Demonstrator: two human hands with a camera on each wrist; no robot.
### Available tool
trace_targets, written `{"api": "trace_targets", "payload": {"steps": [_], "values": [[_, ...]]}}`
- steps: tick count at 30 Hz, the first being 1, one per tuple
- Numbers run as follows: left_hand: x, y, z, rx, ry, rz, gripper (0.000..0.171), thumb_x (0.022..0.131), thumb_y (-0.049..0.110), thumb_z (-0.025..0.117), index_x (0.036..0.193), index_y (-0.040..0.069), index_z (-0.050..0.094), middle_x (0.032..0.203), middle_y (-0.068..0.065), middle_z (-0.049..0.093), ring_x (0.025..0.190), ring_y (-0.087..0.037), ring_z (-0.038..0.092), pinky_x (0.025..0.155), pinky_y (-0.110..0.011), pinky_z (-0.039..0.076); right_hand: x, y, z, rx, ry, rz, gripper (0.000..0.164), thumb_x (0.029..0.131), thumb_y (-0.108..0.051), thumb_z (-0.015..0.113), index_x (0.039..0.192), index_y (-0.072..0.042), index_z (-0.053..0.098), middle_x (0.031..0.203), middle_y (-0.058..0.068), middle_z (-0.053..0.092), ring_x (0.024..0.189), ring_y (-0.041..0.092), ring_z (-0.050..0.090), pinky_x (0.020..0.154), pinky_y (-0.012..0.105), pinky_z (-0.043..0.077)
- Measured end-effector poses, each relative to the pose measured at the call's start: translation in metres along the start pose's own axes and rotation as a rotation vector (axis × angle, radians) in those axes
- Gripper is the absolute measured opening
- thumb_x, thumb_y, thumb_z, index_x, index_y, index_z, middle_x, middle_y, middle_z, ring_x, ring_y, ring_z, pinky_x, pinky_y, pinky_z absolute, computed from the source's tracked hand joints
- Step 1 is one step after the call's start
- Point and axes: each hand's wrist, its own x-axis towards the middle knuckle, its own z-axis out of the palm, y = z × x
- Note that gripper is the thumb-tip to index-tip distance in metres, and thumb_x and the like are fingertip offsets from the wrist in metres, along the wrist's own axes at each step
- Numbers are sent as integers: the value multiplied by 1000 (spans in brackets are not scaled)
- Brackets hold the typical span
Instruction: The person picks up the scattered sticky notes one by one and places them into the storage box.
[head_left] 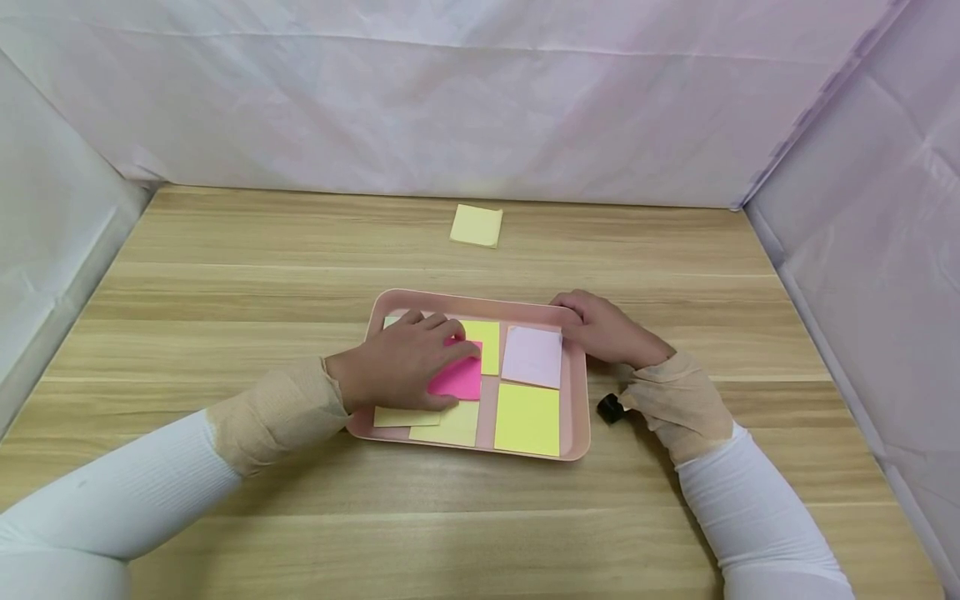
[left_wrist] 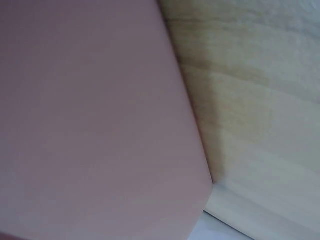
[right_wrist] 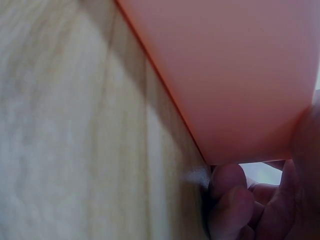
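In the head view a shallow pink tray (head_left: 487,419) stands on the table with several sticky note pads in it. My left hand (head_left: 405,358) reaches over the tray's left part and grips a bright pink sticky note pad (head_left: 461,382), fingers at its far side and thumb at its near side. Pale yellow pads (head_left: 457,427) lie partly under that hand. A lilac pad (head_left: 532,358) and a bright yellow pad (head_left: 527,419) lie flat on the right. My right hand (head_left: 611,327) holds the tray's far right corner; its curled fingers (right_wrist: 232,205) show there in the right wrist view.
One pale yellow sticky note pad (head_left: 477,226) lies on the wooden table (head_left: 300,250) beyond the tray. White sheeting (head_left: 450,108) closes off the back and both sides. A small black object (head_left: 611,408) sits by the right wrist. The left wrist view shows mostly the tray's outer wall (left_wrist: 100,120).
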Motion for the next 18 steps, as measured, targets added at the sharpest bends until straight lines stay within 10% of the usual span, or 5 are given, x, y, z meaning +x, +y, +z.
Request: {"api": "trace_targets", "payload": {"steps": [18], "values": [[3,-3,-4,-11,62,21,49,82,54,57,119,21,58,118,-3,54,111,-23,45,90,-49,40,-1,0,0,-7,6,-15,22,96,-19,47,107,-10,64,103,12,59,92,24,51,81,44,45]]}}
